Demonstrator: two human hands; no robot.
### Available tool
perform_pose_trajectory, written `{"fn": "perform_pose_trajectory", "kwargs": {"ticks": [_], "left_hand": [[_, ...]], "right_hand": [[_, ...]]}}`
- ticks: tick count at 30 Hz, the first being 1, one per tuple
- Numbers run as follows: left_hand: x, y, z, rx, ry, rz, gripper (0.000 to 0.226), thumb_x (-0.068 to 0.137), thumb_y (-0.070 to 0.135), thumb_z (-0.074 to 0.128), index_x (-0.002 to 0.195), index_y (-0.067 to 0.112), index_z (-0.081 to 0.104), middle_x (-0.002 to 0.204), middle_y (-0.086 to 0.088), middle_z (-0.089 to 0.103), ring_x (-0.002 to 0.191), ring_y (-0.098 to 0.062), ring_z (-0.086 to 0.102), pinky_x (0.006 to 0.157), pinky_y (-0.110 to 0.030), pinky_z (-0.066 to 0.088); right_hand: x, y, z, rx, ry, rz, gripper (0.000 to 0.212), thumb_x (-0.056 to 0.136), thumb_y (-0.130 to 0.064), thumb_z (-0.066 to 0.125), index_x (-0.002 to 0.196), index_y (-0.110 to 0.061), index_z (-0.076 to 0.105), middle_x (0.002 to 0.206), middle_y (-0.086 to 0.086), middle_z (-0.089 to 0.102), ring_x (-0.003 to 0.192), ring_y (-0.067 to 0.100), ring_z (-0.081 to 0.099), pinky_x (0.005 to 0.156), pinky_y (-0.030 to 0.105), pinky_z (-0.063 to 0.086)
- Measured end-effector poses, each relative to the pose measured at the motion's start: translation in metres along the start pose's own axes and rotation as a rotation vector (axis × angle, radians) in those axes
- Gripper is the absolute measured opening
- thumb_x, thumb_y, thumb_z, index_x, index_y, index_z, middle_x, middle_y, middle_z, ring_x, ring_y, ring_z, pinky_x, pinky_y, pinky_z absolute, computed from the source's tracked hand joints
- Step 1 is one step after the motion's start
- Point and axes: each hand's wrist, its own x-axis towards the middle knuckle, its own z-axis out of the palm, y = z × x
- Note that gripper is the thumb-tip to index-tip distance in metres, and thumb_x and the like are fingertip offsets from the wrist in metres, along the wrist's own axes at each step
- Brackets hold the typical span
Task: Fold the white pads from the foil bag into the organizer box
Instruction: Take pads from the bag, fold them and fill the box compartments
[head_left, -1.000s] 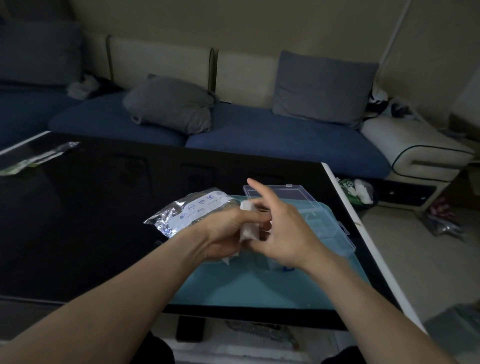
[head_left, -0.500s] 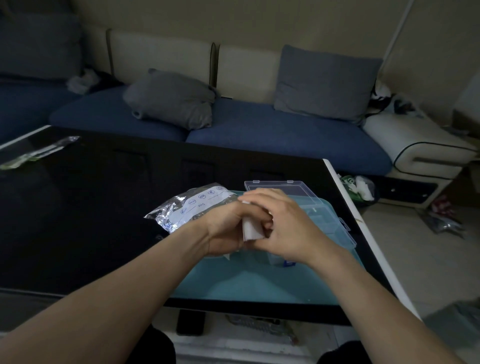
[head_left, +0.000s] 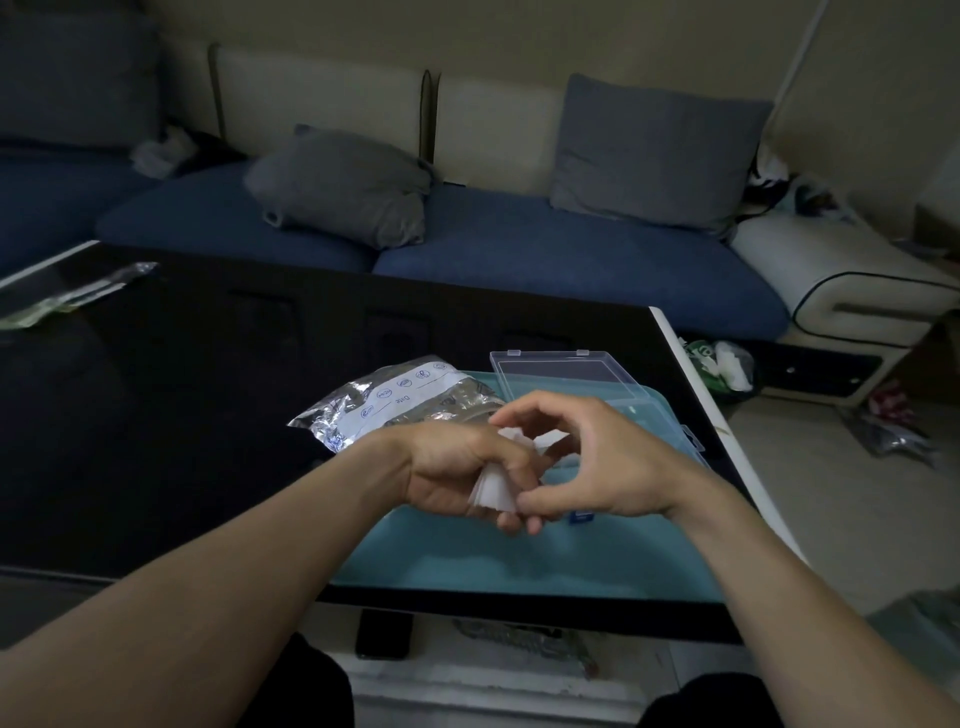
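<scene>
A white pad (head_left: 494, 486) is held between both hands above a teal mat (head_left: 519, 561). My left hand (head_left: 457, 473) grips its lower part with curled fingers. My right hand (head_left: 592, 462) curls over the pad from the right, thumb and fingertips pinching it. The silver foil bag (head_left: 384, 402) lies on the table just behind my left wrist. The clear organizer box (head_left: 649, 415) stands open behind my right hand, its lid (head_left: 566, 374) laid back; my hands hide most of its compartments.
The black glass table (head_left: 182, 415) stretches left, with a clear plastic wrapper (head_left: 67, 296) at its far left corner. Its white right edge (head_left: 727, 441) borders the floor. A blue sofa with grey cushions (head_left: 343, 187) stands behind.
My right hand has lifted off the pad and opened into a curl, fingers now arched over it. The pad has turned and shows lower, below my left thumb.
</scene>
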Motion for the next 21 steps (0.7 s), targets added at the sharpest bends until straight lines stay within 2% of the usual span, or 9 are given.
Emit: {"fn": "perform_pose_trajectory", "kwargs": {"ticks": [3,4,6,8,10,13,15,18,21], "left_hand": [[0.0,0.002,-0.002,-0.095,-0.071,0.052,0.021,0.076,-0.01,0.051,0.083,0.006,0.063,0.084,-0.015,0.057,0.076,-0.023,0.064,0.056,-0.022,0.041],[0.001,0.002,-0.001,-0.109,-0.098,0.081,0.02,0.074,-0.009,0.057,0.09,0.002,0.061,0.087,-0.014,0.059,0.079,-0.024,0.064,0.057,-0.022,0.042],[0.004,0.002,-0.002,-0.086,-0.122,0.121,0.046,0.071,-0.005,0.069,0.114,-0.003,0.052,0.095,-0.018,0.063,0.085,-0.026,0.063,0.063,-0.023,0.047],[0.007,0.001,-0.003,-0.087,-0.109,0.143,0.059,0.073,0.003,0.078,0.123,-0.004,0.048,0.102,-0.02,0.064,0.092,-0.028,0.065,0.074,-0.025,0.052],[0.01,0.001,-0.005,-0.133,-0.052,0.171,0.056,0.071,0.007,0.082,0.117,-0.003,0.051,0.105,-0.021,0.066,0.096,-0.029,0.067,0.082,-0.028,0.054],[0.015,0.003,-0.002,-0.126,0.118,0.153,0.043,0.077,-0.003,0.074,0.114,0.0,0.052,0.1,-0.019,0.067,0.085,-0.028,0.069,0.071,-0.027,0.054],[0.022,0.001,0.0,0.09,0.331,0.142,0.033,0.084,0.001,0.07,0.113,0.003,0.056,0.084,-0.012,0.066,0.068,-0.018,0.066,0.058,-0.024,0.049],[0.035,-0.007,-0.004,0.746,0.703,0.214,0.013,0.085,0.012,0.068,0.097,0.014,0.066,0.069,0.008,0.06,0.051,0.004,0.053,0.054,-0.012,0.041],[0.043,-0.013,-0.005,1.101,0.727,0.255,0.017,0.087,0.011,0.062,0.102,0.016,0.066,0.085,0.012,0.056,0.065,0.004,0.052,0.062,-0.004,0.037]], "right_hand": [[-0.002,0.002,-0.002,0.089,0.027,0.0,0.055,0.073,-0.009,0.088,0.119,-0.025,0.065,0.111,-0.008,0.07,0.109,0.016,0.066,0.089,0.039,0.059],[-0.003,0.002,-0.004,0.153,0.046,0.016,0.047,0.075,-0.007,0.086,0.116,-0.022,0.067,0.11,-0.006,0.071,0.105,0.023,0.069,0.087,0.042,0.059],[-0.004,0.004,-0.008,0.246,0.068,0.033,0.03,0.082,-0.004,0.08,0.107,-0.015,0.068,0.115,-0.003,0.072,0.102,0.035,0.07,0.088,0.047,0.059],[-0.006,0.007,-0.014,0.277,0.08,0.012,0.02,0.084,-0.001,0.075,0.101,-0.008,0.066,0.119,0.0,0.072,0.106,0.025,0.071,0.092,0.041,0.058],[-0.008,0.009,-0.024,0.373,0.175,-0.021,0.021,0.08,-0.002,0.075,0.097,-0.006,0.064,0.106,-0.001,0.076,0.098,0.014,0.072,0.085,0.027,0.057],[-0.007,0.02,-0.04,0.637,0.506,-0.004,0.036,0.068,-0.018,0.079,0.101,-0.01,0.065,0.088,0.0,0.076,0.084,0.013,0.072,0.076,0.027,0.06],[-0.001,0.038,-0.044,0.687,0.664,0.069,0.028,0.076,-0.01,0.076,0.103,-0.015,0.067,0.087,-0.001,0.077,0.082,0.014,0.072,0.069,0.028,0.06],[0.009,0.076,-0.037,0.467,0.687,0.295,0.031,0.094,0.001,0.063,0.105,-0.027,0.07,0.099,0.0,0.075,0.09,0.02,0.071,0.065,0.029,0.058],[0.018,0.105,-0.025,0.153,0.568,0.433,0.033,0.099,-0.006,0.055,0.12,-0.028,0.068,0.109,0.004,0.071,0.092,0.021,0.068,0.072,0.028,0.054]]}}
